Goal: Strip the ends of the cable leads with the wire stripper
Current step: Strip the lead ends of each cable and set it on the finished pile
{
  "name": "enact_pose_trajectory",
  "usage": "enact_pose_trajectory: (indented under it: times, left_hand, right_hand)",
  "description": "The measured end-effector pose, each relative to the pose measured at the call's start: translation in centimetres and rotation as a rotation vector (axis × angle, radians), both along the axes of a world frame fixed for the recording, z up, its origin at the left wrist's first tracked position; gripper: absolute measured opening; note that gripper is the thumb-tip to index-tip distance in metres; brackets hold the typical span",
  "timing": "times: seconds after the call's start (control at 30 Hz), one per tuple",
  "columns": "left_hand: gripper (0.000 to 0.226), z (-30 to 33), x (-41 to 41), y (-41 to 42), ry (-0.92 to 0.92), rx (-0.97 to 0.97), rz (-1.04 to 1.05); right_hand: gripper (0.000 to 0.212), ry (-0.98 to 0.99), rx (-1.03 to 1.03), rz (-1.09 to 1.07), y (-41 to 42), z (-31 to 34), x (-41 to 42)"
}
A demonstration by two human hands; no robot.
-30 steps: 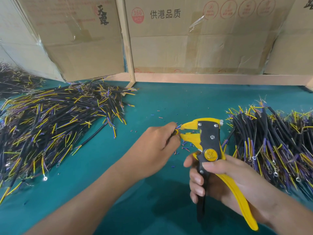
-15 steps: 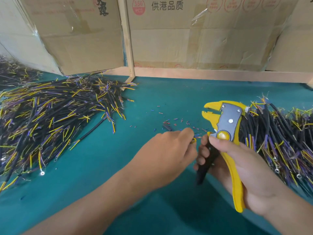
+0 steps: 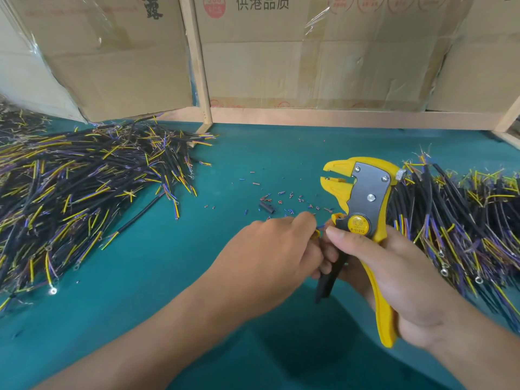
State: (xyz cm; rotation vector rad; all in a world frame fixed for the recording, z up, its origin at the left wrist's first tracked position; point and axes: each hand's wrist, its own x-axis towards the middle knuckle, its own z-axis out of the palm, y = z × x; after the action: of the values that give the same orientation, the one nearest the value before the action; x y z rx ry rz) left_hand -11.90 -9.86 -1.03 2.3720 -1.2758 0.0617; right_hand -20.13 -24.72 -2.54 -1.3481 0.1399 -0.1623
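Observation:
My right hand (image 3: 394,277) grips the yellow and grey wire stripper (image 3: 363,204) by its handles, jaws up and pointing left, slightly parted and empty. My left hand (image 3: 270,254) pinches a cable lead (image 3: 318,233) whose yellow and blue tips stick out between its fingers, right beside my right thumb. Most of that cable is hidden under my hands; a black length (image 3: 326,282) shows below them. Small stripped insulation bits (image 3: 284,198) lie on the green mat beyond my hands.
A big pile of black cables (image 3: 84,198) with yellow and purple leads covers the left of the green table (image 3: 140,291). Another pile (image 3: 464,220) with ring terminals lies at the right. Cardboard boxes (image 3: 309,52) and a wooden frame (image 3: 199,80) line the back.
The stripper has lifted off the lead and tilted upright, moving right. My left hand drew the cable back toward me and now meets my right hand's fingers.

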Motion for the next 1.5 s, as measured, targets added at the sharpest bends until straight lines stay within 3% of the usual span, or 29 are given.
enact_pose_trajectory:
  times: [0.1, 0.3, 0.43, 0.57, 0.73, 1.03, 1.3, 1.5]
  left_hand:
    - [0.020, -0.3, 0.2, 0.1, -0.006, -0.084, -0.051]
    - [0.037, 0.0, 0.3, 0.1, 0.110, -0.323, -0.183]
    - [0.040, 0.0, 0.6, 0.1, 0.193, -0.349, -0.205]
    - [0.040, -0.3, 1.0, 0.5, 0.281, -0.322, -0.165]
    - [0.031, 0.0, 0.4, 0.4, 0.263, -0.303, -0.099]
    - [0.034, 0.1, -0.1, 0.0, 0.544, -0.434, -0.072]
    - [0.043, -0.1, -1.0, -0.1, 0.445, -0.514, -0.023]
    - [0.048, -0.6, -1.2, -0.3, 0.371, -0.554, -0.002]
  right_hand:
    - [0.017, -0.012, -0.015, -0.025, 0.1, 0.1, 0.1]
    - [0.015, -0.004, -0.003, -0.060, -0.3, 0.1, 0.1]
    - [0.006, -0.043, 0.007, 0.033, -0.8, 0.2, 0.1]
    - [0.016, -0.068, -0.003, 0.077, -1.1, 0.2, 0.2]
    - [0.017, -0.095, -0.063, 0.082, -0.6, -0.3, 0.0]
    - [0.015, -0.145, -0.137, 0.050, -0.5, -0.7, 0.0]
    - [0.022, -0.217, -0.328, 0.010, -0.5, -1.0, -0.1]
    - [0.023, -0.202, -0.287, -0.028, -0.2, -1.4, -0.1]
